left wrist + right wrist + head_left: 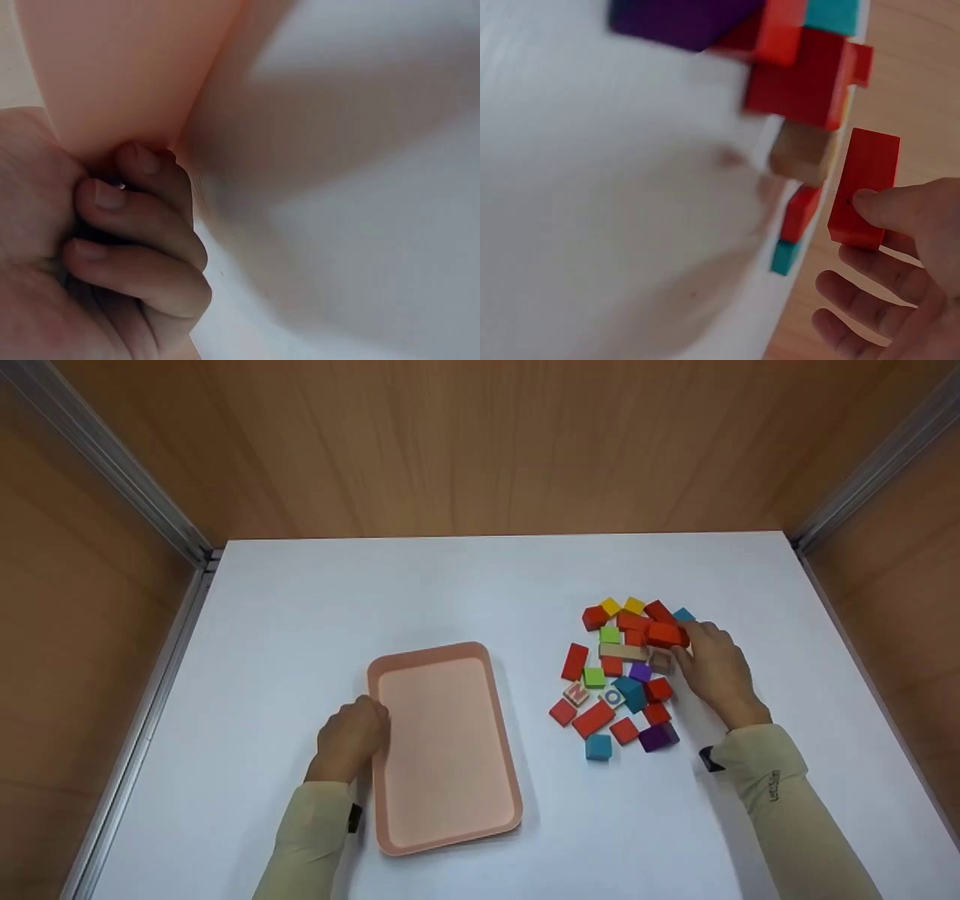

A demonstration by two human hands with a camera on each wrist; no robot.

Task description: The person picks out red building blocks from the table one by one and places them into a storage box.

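Right hand (718, 667): we pinch a red block (664, 634) at the pile's far edge.
Left hand (352, 737): we grip the pink tray (447, 840) by its left rim.

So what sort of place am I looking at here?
Probably a tabletop recording booth: a white table boxed in by wood panel walls with aluminium corner rails, holding only a pink tray and toy blocks.

a white table (300, 607) carries a pink tray (446, 825) and, apart to its right, scattered coloured blocks (592, 718).
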